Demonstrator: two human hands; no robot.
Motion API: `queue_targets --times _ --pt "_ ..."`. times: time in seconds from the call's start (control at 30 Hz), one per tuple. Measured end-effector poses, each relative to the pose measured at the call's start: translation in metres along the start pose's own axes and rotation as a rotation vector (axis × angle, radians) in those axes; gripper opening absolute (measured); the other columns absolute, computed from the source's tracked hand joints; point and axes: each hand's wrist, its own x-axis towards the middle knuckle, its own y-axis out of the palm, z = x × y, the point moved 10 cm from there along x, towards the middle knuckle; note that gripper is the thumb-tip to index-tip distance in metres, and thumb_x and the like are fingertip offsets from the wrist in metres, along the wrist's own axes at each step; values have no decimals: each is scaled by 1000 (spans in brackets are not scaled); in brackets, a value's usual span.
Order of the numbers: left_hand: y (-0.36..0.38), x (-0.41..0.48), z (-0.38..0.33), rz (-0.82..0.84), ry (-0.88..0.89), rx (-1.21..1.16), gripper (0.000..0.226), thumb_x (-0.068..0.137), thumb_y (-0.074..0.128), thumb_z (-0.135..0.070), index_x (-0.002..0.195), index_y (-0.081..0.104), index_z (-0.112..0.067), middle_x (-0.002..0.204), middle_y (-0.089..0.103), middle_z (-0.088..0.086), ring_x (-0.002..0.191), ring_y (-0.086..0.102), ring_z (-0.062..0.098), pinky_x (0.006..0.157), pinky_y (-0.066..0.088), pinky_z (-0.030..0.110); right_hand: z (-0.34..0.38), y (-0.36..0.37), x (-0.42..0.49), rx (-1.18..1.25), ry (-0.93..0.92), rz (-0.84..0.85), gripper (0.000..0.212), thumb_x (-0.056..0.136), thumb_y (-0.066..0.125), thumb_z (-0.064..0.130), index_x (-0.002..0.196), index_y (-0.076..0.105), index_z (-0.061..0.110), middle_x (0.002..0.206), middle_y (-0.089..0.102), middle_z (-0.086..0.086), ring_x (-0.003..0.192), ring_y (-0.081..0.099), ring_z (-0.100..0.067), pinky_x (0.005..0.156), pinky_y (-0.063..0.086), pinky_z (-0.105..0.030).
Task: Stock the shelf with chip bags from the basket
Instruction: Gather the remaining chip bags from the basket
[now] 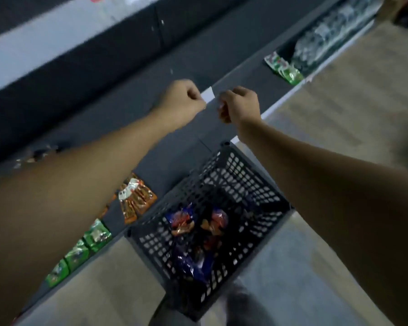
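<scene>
Both arms reach out to the front edge of the dark shelf point(127, 109). My left hand point(181, 102) is balled up, its fingers point(194, 94) curled tight, and thumb and forefinger pinch the left edge of a small white paper tag point(209, 94) on the shelf lip. My right hand point(239, 105) sits just at three o'clock of the tag. Its fingers point(223, 114) are curled with the tips at the tag's right corner, but the blur keeps me from telling whether they grip it.

The chip bags point(186, 234), blue and purple with red patches, lie in the bottom of the dark plastic basket point(257, 165). It stands on the floor point(339, 102) at six o'clock of my hands, right against the base of the shelf.

On the lower shelf, orange bags point(137, 198) stand at ten o'clock of the basket. A row of green bags point(90, 241) runs on towards eight o'clock. More green packets point(284, 68) sit far along the shelf at two o'clock, well apart from my hands.
</scene>
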Motion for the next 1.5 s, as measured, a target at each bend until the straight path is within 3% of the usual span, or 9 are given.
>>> queue_targets --times 0.2,0.53,0.63,0.8,0.93,1.1,1.27,1.4,1.5 --pt "140 -18 99 244 -114 -32 10 84 65 -19 75 62 -21 70 60 -8 68 57 11 66 46 31 -157 -26 -10 -50 240 -44 19 93 56 5 74 53 4 59 52 -9 47 47 -20 44 37 -25" --pt "315 -71 243 503 -352 -35 4 88 65 -18 85 63 -16 80 61 -5 81 60 17 68 46 29 -363 -26 -38 -105 563 -44 13 96 55 10 84 60 9 70 60 -5 58 55 -17 45 45 -19" --pt "348 -78 278 529 -399 -14 8 88 67 -22 88 60 -17 90 64 0 88 62 20 80 53 34 -407 -20 -39 -112 625 -50 12 93 60 14 82 63 11 77 67 -9 66 62 -22 56 48 -27" --pt "385 -85 317 573 -442 61 33 89 68 -22 117 54 -9 117 59 7 99 56 21 80 44 27 -463 -8 -40 -92 719 -58 9 91 64 23 87 67 16 88 71 -11 83 67 -30 79 57 -46" --pt "412 -94 337 641 -511 75 49 89 69 -22 130 45 -9 122 60 12 105 59 27 83 48 32 -490 -13 -43 -153 791 -66 6 91 65 26 92 67 20 96 72 -8 93 69 -28 85 57 -41" --pt "430 -104 347 662 -569 131 60 85 72 -20 136 41 -9 121 60 16 109 60 34 93 52 43 -503 -22 -42 -208 811 -51 32 84 73 34 110 70 15 102 72 -5 96 69 -24 82 57 -34" --pt "416 -95 333 626 -532 117 46 83 66 -9 127 51 -9 109 64 13 100 62 32 87 54 42 -477 -25 -42 -207 801 -61 59 68 66 44 122 62 23 111 70 -6 101 66 -27 93 57 -45" --pt "381 -75 311 576 -497 86 25 83 66 -13 105 56 -13 94 66 11 89 63 32 85 54 44 -440 -28 -37 -278 740 -56 53 90 63 32 139 46 22 121 63 -7 113 59 -29 102 50 -48" --pt "347 -58 283 543 -486 -26 19 84 63 -5 102 57 -9 90 65 9 86 62 27 78 51 35 -404 -28 -30 -279 689 -53 58 92 63 32 144 41 19 123 62 -8 107 60 -26 92 49 -37"
